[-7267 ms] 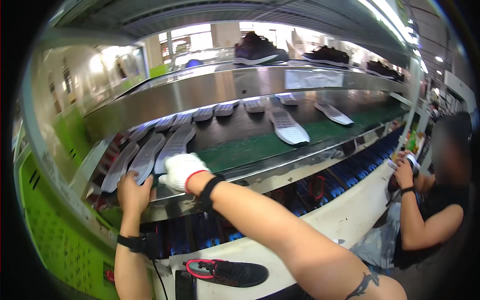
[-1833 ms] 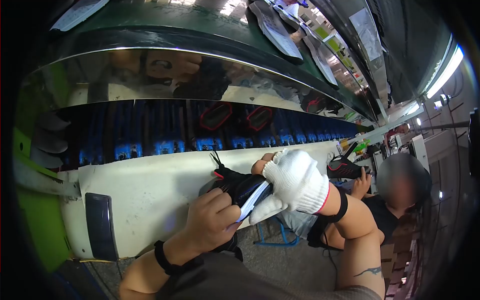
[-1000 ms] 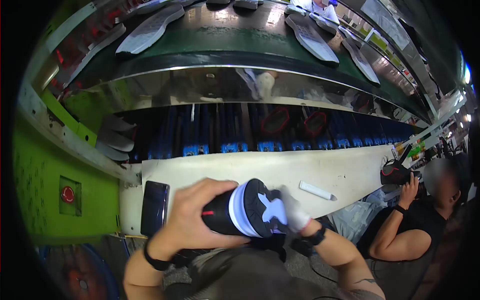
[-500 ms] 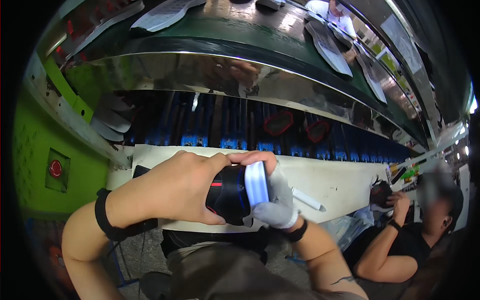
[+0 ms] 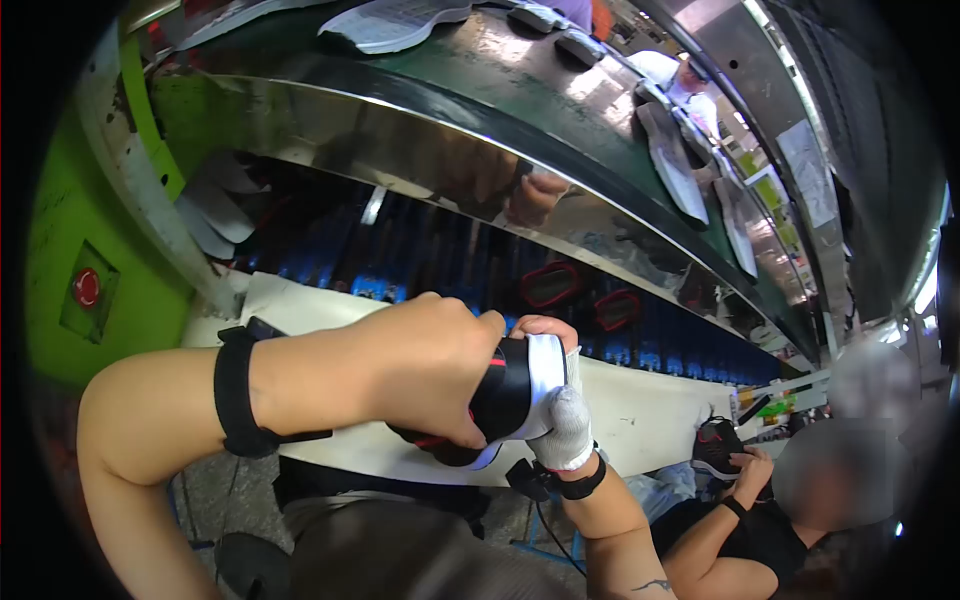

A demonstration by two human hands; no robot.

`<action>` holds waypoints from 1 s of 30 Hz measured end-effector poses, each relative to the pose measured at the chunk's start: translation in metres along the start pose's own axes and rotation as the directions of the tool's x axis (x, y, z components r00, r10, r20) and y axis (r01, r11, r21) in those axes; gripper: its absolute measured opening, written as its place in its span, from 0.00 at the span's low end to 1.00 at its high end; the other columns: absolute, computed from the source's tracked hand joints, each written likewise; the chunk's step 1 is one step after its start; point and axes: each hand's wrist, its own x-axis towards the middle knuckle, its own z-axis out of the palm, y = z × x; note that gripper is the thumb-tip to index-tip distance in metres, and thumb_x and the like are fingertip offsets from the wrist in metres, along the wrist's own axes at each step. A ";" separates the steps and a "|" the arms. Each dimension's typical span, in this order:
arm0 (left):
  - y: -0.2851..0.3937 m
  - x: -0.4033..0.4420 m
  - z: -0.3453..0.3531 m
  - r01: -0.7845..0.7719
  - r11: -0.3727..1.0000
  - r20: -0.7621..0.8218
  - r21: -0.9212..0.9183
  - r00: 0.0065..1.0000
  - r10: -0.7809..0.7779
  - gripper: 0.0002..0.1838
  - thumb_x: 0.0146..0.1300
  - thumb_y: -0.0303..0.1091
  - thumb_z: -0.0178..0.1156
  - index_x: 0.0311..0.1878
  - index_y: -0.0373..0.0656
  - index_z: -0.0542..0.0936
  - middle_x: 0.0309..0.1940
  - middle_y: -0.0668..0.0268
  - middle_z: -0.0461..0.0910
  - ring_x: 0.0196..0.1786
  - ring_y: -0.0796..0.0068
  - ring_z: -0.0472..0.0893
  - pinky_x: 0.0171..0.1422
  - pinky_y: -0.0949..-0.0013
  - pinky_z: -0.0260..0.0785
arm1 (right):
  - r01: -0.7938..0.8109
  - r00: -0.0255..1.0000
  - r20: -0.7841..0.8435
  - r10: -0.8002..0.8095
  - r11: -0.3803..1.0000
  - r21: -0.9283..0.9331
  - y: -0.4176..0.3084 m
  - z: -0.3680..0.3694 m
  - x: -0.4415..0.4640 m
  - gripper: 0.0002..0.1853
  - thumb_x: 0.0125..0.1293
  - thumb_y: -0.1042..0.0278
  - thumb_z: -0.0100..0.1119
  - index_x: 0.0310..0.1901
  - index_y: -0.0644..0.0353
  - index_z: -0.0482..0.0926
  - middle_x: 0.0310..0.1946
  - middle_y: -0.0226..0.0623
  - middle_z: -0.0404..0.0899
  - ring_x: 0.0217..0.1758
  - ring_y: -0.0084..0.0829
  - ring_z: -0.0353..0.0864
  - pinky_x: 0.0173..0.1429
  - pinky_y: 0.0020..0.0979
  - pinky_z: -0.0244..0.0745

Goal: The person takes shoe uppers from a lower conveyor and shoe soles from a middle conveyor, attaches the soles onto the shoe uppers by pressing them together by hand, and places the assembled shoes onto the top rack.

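A black shoe point(image 5: 503, 395) with red accents and a white sole point(image 5: 546, 372) is held between my two hands above the pale work board. My left hand point(image 5: 435, 355), bare, wraps over the black upper, its thumb pressed on the near side. Gripping the white-soled end is my right hand point(image 5: 563, 420), in a pale glove with some fingertips uncovered. Its thumb lies against the sole edge and its fingers curl around the far side. The part of the shoe under my left hand and forearm is mostly hidden.
Beyond the board point(image 5: 640, 405) run blue rollers carrying black red-edged shoes point(image 5: 550, 286). Above them, a green conveyor belt point(image 5: 470, 95) bears several soles point(image 5: 395, 25). At left stands a green panel with a red button point(image 5: 87, 286). A co-worker's hand point(image 5: 752, 470) holds a dark shoe at right.
The shoe has turned in my hands, so more of its side and lower sole edge shows. My gloved thumb has moved up along the sole. The camera view has tilted and shifted.
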 end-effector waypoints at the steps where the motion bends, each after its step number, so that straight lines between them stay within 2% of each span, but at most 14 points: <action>1: 0.003 0.006 0.001 -0.023 1.000 -0.008 -0.006 1.000 0.023 0.42 0.43 0.54 0.84 0.48 0.23 0.80 0.31 0.45 0.87 0.34 0.41 0.89 0.44 0.55 0.83 | -0.016 0.999 0.050 0.018 0.999 -0.029 -0.005 -0.009 -0.002 0.44 0.62 0.37 0.66 0.72 0.57 0.63 0.59 0.38 0.67 0.64 0.31 0.68 0.73 0.36 0.64; 3: 0.008 0.016 0.006 -0.087 0.996 0.000 -0.009 0.996 0.087 0.41 0.44 0.51 0.83 0.47 0.22 0.80 0.27 0.46 0.86 0.32 0.43 0.88 0.43 0.56 0.83 | -0.012 0.999 0.038 0.015 0.997 -0.072 -0.018 -0.022 -0.007 0.43 0.65 0.38 0.65 0.73 0.57 0.62 0.61 0.39 0.68 0.64 0.32 0.70 0.73 0.37 0.65; 5: 0.012 0.023 0.013 -0.191 0.981 -0.042 0.029 0.981 0.192 0.38 0.46 0.49 0.82 0.47 0.22 0.80 0.25 0.47 0.86 0.30 0.46 0.89 0.41 0.57 0.83 | -0.153 0.972 0.126 0.200 0.938 -0.312 -0.047 -0.033 -0.010 0.43 0.66 0.40 0.64 0.73 0.58 0.62 0.62 0.40 0.70 0.64 0.32 0.71 0.74 0.38 0.65; 8: 0.026 0.022 0.008 -0.181 0.983 0.108 0.038 0.978 0.176 0.39 0.47 0.49 0.82 0.49 0.21 0.80 0.24 0.49 0.86 0.30 0.48 0.89 0.40 0.57 0.83 | -0.181 0.921 0.227 0.316 0.864 -0.470 -0.086 -0.040 -0.009 0.34 0.70 0.56 0.64 0.72 0.57 0.63 0.61 0.40 0.73 0.59 0.31 0.75 0.65 0.37 0.73; 10: 0.032 0.019 0.009 -0.179 0.981 0.066 0.072 0.983 0.174 0.46 0.46 0.39 0.80 0.69 0.29 0.76 0.31 0.54 0.89 0.32 0.50 0.89 0.42 0.57 0.84 | -0.228 0.855 0.256 0.450 0.772 -0.593 -0.101 -0.041 -0.007 0.28 0.72 0.67 0.62 0.71 0.57 0.64 0.47 0.34 0.79 0.44 0.27 0.81 0.51 0.33 0.78; 11: 0.032 0.019 0.013 -0.191 0.980 0.104 0.063 0.977 0.184 0.46 0.46 0.39 0.80 0.69 0.29 0.76 0.31 0.54 0.89 0.32 0.50 0.89 0.42 0.57 0.84 | -0.219 0.861 0.227 0.456 0.734 -0.643 -0.103 -0.036 -0.006 0.27 0.73 0.69 0.62 0.70 0.57 0.64 0.39 0.31 0.78 0.37 0.25 0.80 0.47 0.32 0.78; 14: 0.011 0.014 0.018 -0.177 0.984 -0.093 -0.006 0.980 0.176 0.42 0.41 0.48 0.86 0.52 0.27 0.79 0.24 0.49 0.83 0.31 0.44 0.87 0.41 0.55 0.82 | -0.528 0.813 -0.006 0.582 0.735 -0.426 -0.111 -0.001 -0.002 0.26 0.75 0.74 0.61 0.70 0.59 0.65 0.45 0.33 0.80 0.44 0.27 0.82 0.52 0.34 0.79; 15: 0.008 0.013 0.012 -0.121 0.993 -0.087 0.008 0.989 0.121 0.41 0.38 0.46 0.88 0.50 0.27 0.79 0.26 0.46 0.83 0.33 0.41 0.87 0.41 0.53 0.81 | -0.097 0.995 -0.023 0.096 0.902 -0.421 -0.064 0.001 -0.012 0.26 0.73 0.76 0.61 0.70 0.61 0.68 0.50 0.38 0.83 0.50 0.30 0.84 0.57 0.36 0.80; 17: -0.005 0.006 0.009 -0.052 0.998 -0.076 0.044 0.996 0.055 0.41 0.37 0.47 0.88 0.49 0.28 0.80 0.27 0.45 0.83 0.35 0.39 0.87 0.41 0.52 0.79 | 0.255 0.935 -0.006 -0.354 0.685 -0.682 -0.036 0.008 0.000 0.20 0.71 0.77 0.64 0.63 0.63 0.77 0.51 0.44 0.85 0.53 0.36 0.86 0.58 0.38 0.80; 18: -0.008 0.004 0.007 -0.047 0.998 -0.068 0.051 0.996 0.051 0.41 0.37 0.47 0.88 0.49 0.28 0.80 0.27 0.45 0.83 0.35 0.39 0.87 0.41 0.52 0.79 | 0.501 0.812 0.189 -0.552 0.493 -0.712 -0.025 0.001 0.011 0.12 0.66 0.76 0.67 0.51 0.64 0.84 0.48 0.46 0.85 0.50 0.45 0.87 0.55 0.40 0.81; 23: -0.020 -0.020 0.002 0.121 0.991 -0.029 -0.057 0.992 -0.123 0.46 0.38 0.51 0.87 0.54 0.26 0.80 0.31 0.42 0.85 0.39 0.39 0.88 0.48 0.52 0.82 | 0.529 0.827 0.301 -0.475 0.477 -0.702 -0.030 0.025 0.036 0.10 0.62 0.74 0.70 0.44 0.63 0.84 0.43 0.45 0.84 0.45 0.52 0.84 0.50 0.45 0.80; 25: -0.032 -0.036 0.007 0.122 0.989 -0.082 -0.080 0.988 -0.128 0.46 0.38 0.51 0.87 0.55 0.28 0.80 0.32 0.43 0.86 0.40 0.39 0.88 0.49 0.52 0.82 | 0.549 0.828 0.373 -0.418 0.472 -0.690 -0.031 0.037 0.040 0.14 0.64 0.70 0.71 0.50 0.63 0.84 0.47 0.47 0.84 0.51 0.51 0.84 0.55 0.45 0.79; 27: -0.040 -0.056 0.007 0.175 0.972 -0.114 -0.158 0.974 -0.194 0.49 0.36 0.52 0.88 0.60 0.35 0.80 0.38 0.45 0.88 0.45 0.39 0.89 0.54 0.54 0.82 | 0.485 0.874 0.371 -0.314 0.594 -0.641 -0.020 0.045 0.019 0.38 0.67 0.61 0.73 0.75 0.62 0.69 0.72 0.62 0.70 0.72 0.59 0.74 0.74 0.49 0.72; 30: -0.059 -0.091 0.026 0.136 0.968 -0.228 -0.210 0.956 -0.184 0.51 0.36 0.51 0.89 0.64 0.37 0.78 0.45 0.46 0.89 0.49 0.43 0.90 0.58 0.56 0.82 | 0.302 0.947 0.295 -0.123 0.647 -0.700 0.050 0.031 -0.029 0.43 0.72 0.50 0.67 0.78 0.69 0.63 0.76 0.66 0.64 0.78 0.64 0.67 0.81 0.51 0.64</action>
